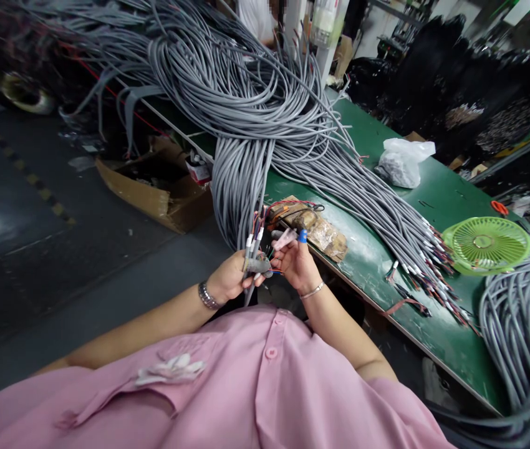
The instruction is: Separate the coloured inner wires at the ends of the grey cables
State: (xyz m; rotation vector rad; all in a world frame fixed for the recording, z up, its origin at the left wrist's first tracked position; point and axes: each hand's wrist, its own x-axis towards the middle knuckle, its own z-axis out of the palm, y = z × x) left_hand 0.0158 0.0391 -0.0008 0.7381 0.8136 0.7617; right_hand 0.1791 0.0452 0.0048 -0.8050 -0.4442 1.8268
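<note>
"Just off the near edge of the green bench (368,249), what did the left hand (230,279) have?"

"A small bunch of grey cable ends (252,249). The fingers were closed round the jackets, and stripped coloured wires (265,218) stuck up above the fist."

"And the right hand (295,262)?"

"Beside it, with capped fingertips (302,236) curled toward those wires. Whether they pinched one, I couldn't tell."

"How would the cables handle?"

"Light and limp, I'd judge. The jacket was the place to grip, since the bared wires looked thin and easily bent."

"What lay around?"

"A taped wooden block (321,231) sat at the edge behind the hands, and the big cable bundle (246,112) was draped over that edge. More cut ends fanned across the bench toward a green fan (487,244). A white bag (403,163) lay farther back, and a cardboard box (162,193) was on the floor."
</note>
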